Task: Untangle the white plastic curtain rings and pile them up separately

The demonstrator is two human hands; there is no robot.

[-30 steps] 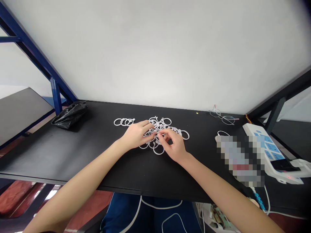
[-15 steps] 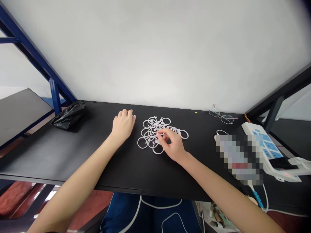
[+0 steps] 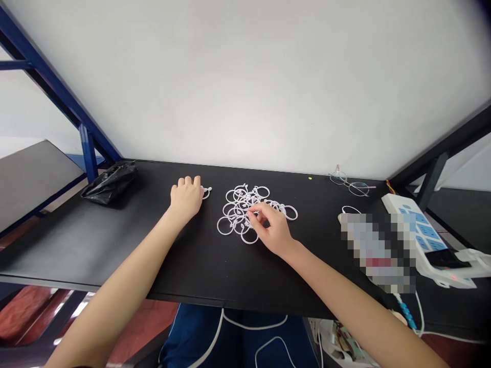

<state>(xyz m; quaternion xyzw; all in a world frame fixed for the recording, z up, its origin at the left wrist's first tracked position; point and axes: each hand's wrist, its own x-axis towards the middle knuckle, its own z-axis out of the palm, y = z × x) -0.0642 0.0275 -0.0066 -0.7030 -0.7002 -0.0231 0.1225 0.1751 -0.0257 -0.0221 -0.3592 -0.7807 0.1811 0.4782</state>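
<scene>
A loose pile of white curtain rings [image 3: 232,225], open loops with small knobs at their ends, lies on the black table [image 3: 215,271]. My right hand [image 3: 271,227] rests at the pile's near right side, thumb and forefinger pinched on a ring there; its fingers cover part of the pile. Left of the pile, my left hand [image 3: 186,199] is low over the tabletop with curled fingers. From under its fingertips a single white curtain ring [image 3: 207,193] sticks out, its other part hidden by the hand.
A crumpled black plastic bag [image 3: 110,183] lies at the far left. On the right are a pair of glasses [image 3: 349,184], a blurred-out object [image 3: 378,253] with a cable, and a white power strip [image 3: 422,235] with a plug in it. A white wall [image 3: 245,92] rises behind the table.
My left hand has moved a little left, away from the pile, and more of the ring at its fingertips shows. My right hand has stayed pinched in place.
</scene>
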